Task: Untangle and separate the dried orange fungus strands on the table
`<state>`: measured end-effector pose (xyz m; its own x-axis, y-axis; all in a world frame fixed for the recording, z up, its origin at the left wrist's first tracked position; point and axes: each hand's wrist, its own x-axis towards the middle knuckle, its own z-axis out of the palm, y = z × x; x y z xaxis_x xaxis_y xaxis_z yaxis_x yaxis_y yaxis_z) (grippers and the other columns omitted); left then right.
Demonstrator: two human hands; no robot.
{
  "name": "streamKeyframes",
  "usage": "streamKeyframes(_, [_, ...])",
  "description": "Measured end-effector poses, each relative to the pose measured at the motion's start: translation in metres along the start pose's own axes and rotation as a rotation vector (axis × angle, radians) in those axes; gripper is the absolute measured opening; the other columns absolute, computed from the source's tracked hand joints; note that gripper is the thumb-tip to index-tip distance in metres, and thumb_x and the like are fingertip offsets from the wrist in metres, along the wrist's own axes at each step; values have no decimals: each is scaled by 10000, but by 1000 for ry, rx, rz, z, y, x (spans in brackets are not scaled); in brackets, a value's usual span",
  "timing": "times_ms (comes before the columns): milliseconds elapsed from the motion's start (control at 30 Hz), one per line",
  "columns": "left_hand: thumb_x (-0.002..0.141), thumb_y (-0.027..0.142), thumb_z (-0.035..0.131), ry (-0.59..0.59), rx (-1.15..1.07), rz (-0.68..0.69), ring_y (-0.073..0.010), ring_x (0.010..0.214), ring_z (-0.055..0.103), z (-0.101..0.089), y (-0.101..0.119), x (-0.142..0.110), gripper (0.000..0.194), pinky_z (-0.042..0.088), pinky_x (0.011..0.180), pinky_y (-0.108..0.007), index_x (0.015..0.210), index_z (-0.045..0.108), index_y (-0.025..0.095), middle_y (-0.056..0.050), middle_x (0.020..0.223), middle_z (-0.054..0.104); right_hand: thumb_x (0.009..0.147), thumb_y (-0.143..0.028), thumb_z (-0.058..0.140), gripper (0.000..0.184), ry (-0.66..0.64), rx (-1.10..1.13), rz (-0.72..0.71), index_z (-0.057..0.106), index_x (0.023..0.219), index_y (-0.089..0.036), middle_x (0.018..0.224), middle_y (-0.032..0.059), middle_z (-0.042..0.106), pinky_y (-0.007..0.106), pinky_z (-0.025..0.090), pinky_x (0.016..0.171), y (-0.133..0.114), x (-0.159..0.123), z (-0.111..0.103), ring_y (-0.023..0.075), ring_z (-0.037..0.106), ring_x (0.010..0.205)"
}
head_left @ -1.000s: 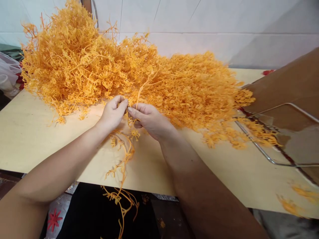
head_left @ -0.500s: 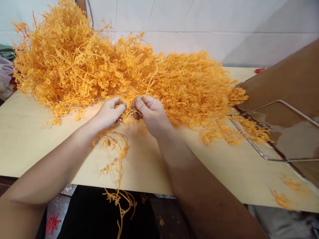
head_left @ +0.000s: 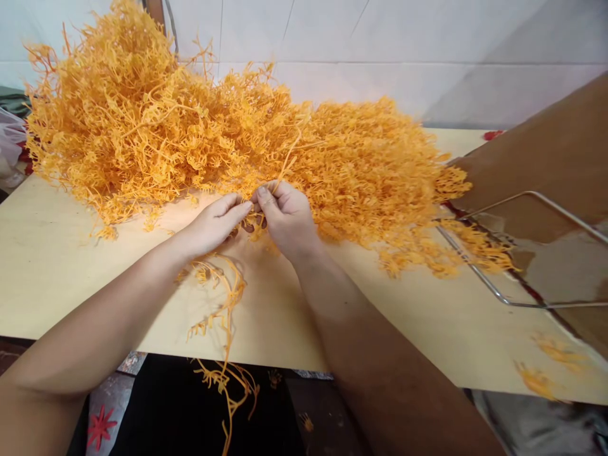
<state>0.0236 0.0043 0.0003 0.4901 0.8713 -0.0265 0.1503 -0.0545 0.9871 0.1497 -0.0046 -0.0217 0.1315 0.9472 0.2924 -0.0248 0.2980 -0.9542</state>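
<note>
Both my hands meet in front of a large heap of orange artificial plant sprigs (head_left: 133, 126). My right hand (head_left: 287, 215) pinches an orange plastic stem (head_left: 287, 161) between thumb and finger, and the stem sticks up over the heap. My left hand (head_left: 216, 221) is closed, its thumb and fingertips touching the same spot at the right fingertips. Small orange bits show between and under the fingers, though the exact joint is hidden. A long orange sprig (head_left: 228, 310) hangs below my left hand, across the table and over its front edge.
A combed bundle of orange sprigs (head_left: 370, 171) lies at the right, reaching a bent metal wire frame (head_left: 498, 294) and a brown cardboard box (head_left: 541, 152). Loose orange pieces (head_left: 536, 380) lie near the right front edge of the wooden table (head_left: 57, 266). Behind stands a tiled wall (head_left: 380, 38).
My left hand has moved slightly right, and its fingertips now meet those of my right hand. My right hand has barely shifted. The heap and hanging sprig look the same.
</note>
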Motion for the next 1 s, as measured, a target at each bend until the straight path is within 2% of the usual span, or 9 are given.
streamKeyframes(100, [783,225,550,27,-12,16,2,386,333,4,-1,0,208,227,389,-155,687,378,159,70,547,439,797,-336,549,238,23,9,-6,469,631,-183,521,-58,426,197,319,427,0,-1,3,43,392,435])
streamKeyframes(233, [830,198,475,41,-208,-55,-6,359,301,11,2,0,207,186,375,-143,684,330,177,84,478,392,808,-343,537,258,41,105,59,458,622,-183,481,-69,392,184,282,401,-5,-2,6,35,363,407])
streamKeyframes(433, [806,236,518,-117,-527,-52,-1,370,282,8,6,-3,223,148,378,-111,698,331,180,80,496,362,855,-367,468,301,-10,423,266,383,624,-194,438,-98,258,171,178,344,-28,-3,2,24,186,336])
streamKeyframes(567, [790,221,523,-174,-646,-22,1,374,278,-6,4,0,206,135,375,-106,699,344,173,77,508,343,871,-377,435,323,-61,523,269,347,614,-202,444,-99,153,175,134,333,-42,-6,-1,39,107,341])
streamKeyframes(700, [789,215,509,-238,-529,-107,-9,382,325,-7,0,0,179,174,373,-114,707,355,172,60,521,407,839,-390,490,308,-31,484,213,378,625,-199,462,-93,218,172,190,347,-35,-4,-1,36,183,354])
streamKeyframes(867, [814,127,418,-220,-252,-145,-19,391,334,10,-2,-5,122,214,388,-141,709,370,167,57,511,410,825,-383,510,284,179,441,110,402,641,-195,515,-76,315,179,276,391,-22,3,-1,37,315,404])
streamKeyframes(933, [811,107,405,-223,-238,-169,-18,409,324,14,-1,-6,132,213,402,-147,702,361,167,60,528,386,833,-377,495,285,256,406,69,404,635,-193,517,-73,325,183,284,400,-20,4,-1,38,329,410])
streamKeyframes(1000, [823,157,413,-251,-279,-169,-22,431,315,16,-1,-7,109,213,410,-150,719,383,166,60,550,360,842,-360,480,273,309,313,6,414,635,-194,523,-68,340,186,285,403,-17,3,0,39,338,417])
